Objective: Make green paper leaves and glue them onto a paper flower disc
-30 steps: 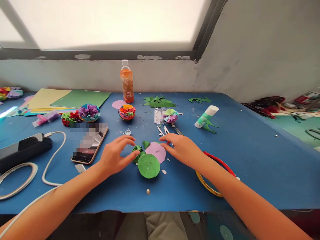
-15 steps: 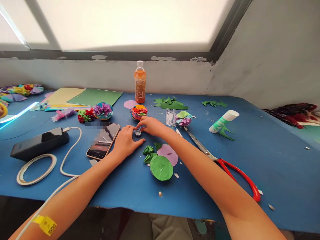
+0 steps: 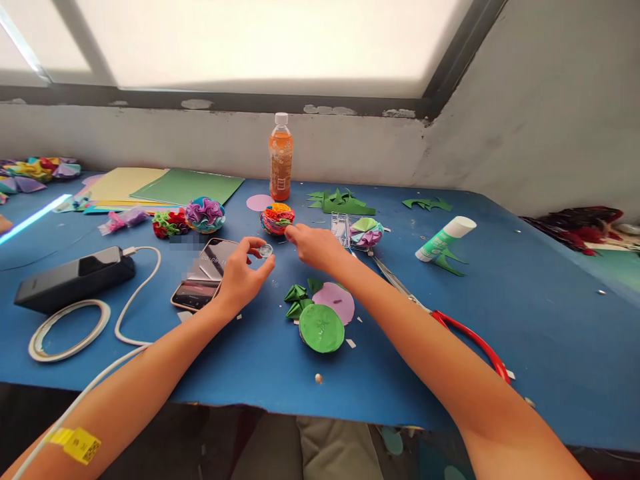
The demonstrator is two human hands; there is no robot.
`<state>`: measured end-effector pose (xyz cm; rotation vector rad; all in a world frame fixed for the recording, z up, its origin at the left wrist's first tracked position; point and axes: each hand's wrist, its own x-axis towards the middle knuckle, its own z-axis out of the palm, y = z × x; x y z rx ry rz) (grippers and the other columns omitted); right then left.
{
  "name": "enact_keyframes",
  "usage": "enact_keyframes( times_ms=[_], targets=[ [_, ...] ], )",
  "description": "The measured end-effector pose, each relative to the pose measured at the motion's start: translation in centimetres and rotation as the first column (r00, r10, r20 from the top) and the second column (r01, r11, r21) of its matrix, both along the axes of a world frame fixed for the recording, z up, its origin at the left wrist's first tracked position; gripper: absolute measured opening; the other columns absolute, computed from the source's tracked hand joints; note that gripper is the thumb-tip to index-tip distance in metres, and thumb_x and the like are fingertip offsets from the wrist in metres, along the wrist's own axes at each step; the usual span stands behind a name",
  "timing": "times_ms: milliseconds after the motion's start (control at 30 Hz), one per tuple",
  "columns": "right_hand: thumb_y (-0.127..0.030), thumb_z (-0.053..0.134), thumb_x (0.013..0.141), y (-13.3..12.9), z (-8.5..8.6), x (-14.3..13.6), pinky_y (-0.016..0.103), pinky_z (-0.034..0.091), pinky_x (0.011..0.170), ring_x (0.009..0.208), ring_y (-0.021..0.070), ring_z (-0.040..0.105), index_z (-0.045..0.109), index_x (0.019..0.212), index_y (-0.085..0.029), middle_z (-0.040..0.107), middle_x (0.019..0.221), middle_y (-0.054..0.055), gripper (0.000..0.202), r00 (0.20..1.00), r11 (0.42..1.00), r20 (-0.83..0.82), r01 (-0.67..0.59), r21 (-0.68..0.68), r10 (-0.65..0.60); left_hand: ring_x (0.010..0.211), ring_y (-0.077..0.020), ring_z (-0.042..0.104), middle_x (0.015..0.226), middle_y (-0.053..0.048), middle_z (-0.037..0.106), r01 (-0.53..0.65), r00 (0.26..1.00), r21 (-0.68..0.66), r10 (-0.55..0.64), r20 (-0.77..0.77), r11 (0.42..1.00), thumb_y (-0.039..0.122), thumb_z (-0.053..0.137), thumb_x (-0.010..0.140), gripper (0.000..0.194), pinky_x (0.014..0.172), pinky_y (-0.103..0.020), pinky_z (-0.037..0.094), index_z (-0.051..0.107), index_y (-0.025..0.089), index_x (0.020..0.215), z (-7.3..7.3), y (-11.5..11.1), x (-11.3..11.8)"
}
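Observation:
Between the fingertips of my left hand (image 3: pixel 241 272) is a small round clear-and-silvery disc (image 3: pixel 265 251), raised just off the blue table beside the phone (image 3: pixel 193 293). My right hand (image 3: pixel 315 247) is pinched closed by the orange-red paper flower ball (image 3: pixel 277 219); whatever its fingertips hold is too small to make out. In front of my hands lie a green-faced round paper piece (image 3: pixel 322 328), a lilac paper circle (image 3: pixel 336 301) and folded green paper leaves (image 3: pixel 298 301).
Red-handled scissors (image 3: pixel 470 337) lie right of my right forearm, near a glue stick (image 3: pixel 447 239). A bottle of orange drink (image 3: pixel 281 160) stands at the back. Left are a black power bank (image 3: pixel 75 277) with a white cable (image 3: pixel 120 327) and a tape roll (image 3: pixel 70 330).
My left hand has lifted the small disc off the table and drawn slightly left. The right hand has moved away from it, to the right and a little up, with fingers pinched.

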<state>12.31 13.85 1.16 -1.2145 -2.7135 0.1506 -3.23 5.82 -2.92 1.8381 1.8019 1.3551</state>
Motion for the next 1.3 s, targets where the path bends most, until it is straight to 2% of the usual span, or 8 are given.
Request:
enact_keyframes(
  times_ms=[100, 200, 367, 600, 733, 833, 1033, 1300],
  targets=[
    [-0.008, 0.037, 0.086, -1.1, 0.3, 2.7, 0.031, 0.044, 0.066, 0.077, 0.0205, 0.064, 0.051, 0.101, -0.016, 0.068, 0.087, 0.009, 0.022, 0.994, 0.994, -0.092, 0.051, -0.1, -0.06, 0.079, -0.0147, 0.059, 0.087, -0.002, 0.062, 0.045, 0.98, 0.017, -0.047, 0.193, 0.999, 0.029, 0.059, 0.075, 0.023, 0.068, -0.026, 0.045, 0.053, 0.019, 0.094, 0.4, -0.4, 0.2],
    [-0.017, 0.033, 0.091, -2.9, 0.0, 5.2, 0.025, 0.049, 0.064, 0.08, 0.0139, 0.066, 0.047, 0.095, -0.019, 0.07, 0.095, 0.005, 0.015, 0.972, 0.968, -0.226, 0.001, -0.251, -0.06, 0.077, -0.0141, 0.058, 0.085, -0.001, 0.062, 0.117, 0.966, -0.016, -0.11, 0.235, 0.993, 0.029, 0.06, 0.074, 0.023, 0.068, -0.026, 0.045, 0.054, 0.019, 0.093, 0.4, -1.0, 0.8],
    [-0.034, 0.059, 0.077, -5.4, -1.0, 7.4, 0.032, 0.053, 0.071, 0.09, 0.0204, 0.066, 0.053, 0.081, -0.018, 0.069, 0.099, 0.009, 0.018, 0.74, 0.805, -0.593, -0.119, -0.582, -0.319, 0.075, -0.0132, 0.056, 0.085, -0.001, 0.061, 0.241, 0.953, -0.079, -0.22, 0.21, 0.967, 0.029, 0.06, 0.075, 0.024, 0.07, -0.027, 0.045, 0.055, 0.019, 0.096, 0.2, -2.1, 2.0],
    [-0.029, 0.06, 0.077, -6.6, -1.6, 7.4, 0.03, 0.052, 0.065, 0.076, 0.017, 0.068, 0.042, 0.081, -0.021, 0.072, 0.084, 0.004, 0.02, 0.701, 0.715, -0.624, -0.233, -0.659, -0.346, 0.076, -0.0128, 0.056, 0.088, -0.002, 0.061, 0.355, 0.92, -0.153, -0.315, 0.232, 0.922, 0.028, 0.059, 0.076, 0.023, 0.065, -0.024, 0.046, 0.056, 0.018, 0.096, 0.2, -3.1, 2.8],
    [-0.021, 0.057, 0.079, -7.4, -1.3, 7.3, 0.029, 0.052, 0.068, 0.078, 0.0157, 0.068, 0.043, 0.086, -0.021, 0.072, 0.089, 0.005, 0.016, 0.671, 0.717, -0.644, -0.236, -0.656, -0.368, 0.075, -0.0122, 0.056, 0.087, -0.001, 0.061, 0.409, 0.894, -0.145, -0.364, 0.26, 0.901, 0.025, 0.061, 0.075, 0.023, 0.063, -0.023, 0.046, 0.057, 0.019, 0.096, 0.1, -3.5, 2.9],
    [-0.023, 0.057, 0.079, -7.9, -0.7, 7.2, 0.029, 0.053, 0.068, 0.079, 0.0169, 0.068, 0.051, 0.084, -0.019, 0.072, 0.087, 0.005, 0.009, 0.688, 0.782, -0.646, -0.184, -0.595, -0.33, 0.072, -0.0118, 0.056, 0.086, -0.001, 0.062, 0.437, 0.876, -0.123, -0.391, 0.282, 0.891, 0.023, 0.063, 0.074, 0.023, 0.061, -0.023, 0.047, 0.057, 0.019, 0.096, 0.2, -3.8, 3.0],
    [-0.019, 0.056, 0.081, -8.8, -0.3, 6.9, 0.024, 0.052, 0.062, 0.068, 0.013, 0.065, 0.064, 0.082, -0.019, 0.07, 0.076, -0.001, 0.007, 0.777, 0.966, -0.62, -0.065, -0.25, -0.108, 0.075, -0.012, 0.055, 0.084, 0.0, 0.06, 0.495, 0.835, -0.096, -0.442, 0.329, 0.863, 0.021, 0.066, 0.074, 0.022, 0.061, -0.022, 0.046, 0.058, 0.02, 0.094, 0.3, -4.2, 3.0],
    [-0.011, 0.05, 0.087, -9.7, -0.8, 7.2, 0.022, 0.053, 0.074, 0.08, 0.0128, 0.067, 0.064, 0.098, -0.02, 0.072, 0.092, 0.001, 0.02, 0.855, 0.974, -0.481, -0.114, 0.194, 0.195, 0.072, -0.0117, 0.055, 0.091, -0.003, 0.057, 0.564, 0.773, -0.109, -0.477, 0.419, 0.818, 0.023, 0.066, 0.074, 0.023, 0.066, -0.025, 0.051, 0.063, 0.021, 0.097, 0.6, -4.4, 3.1]
  ],
)
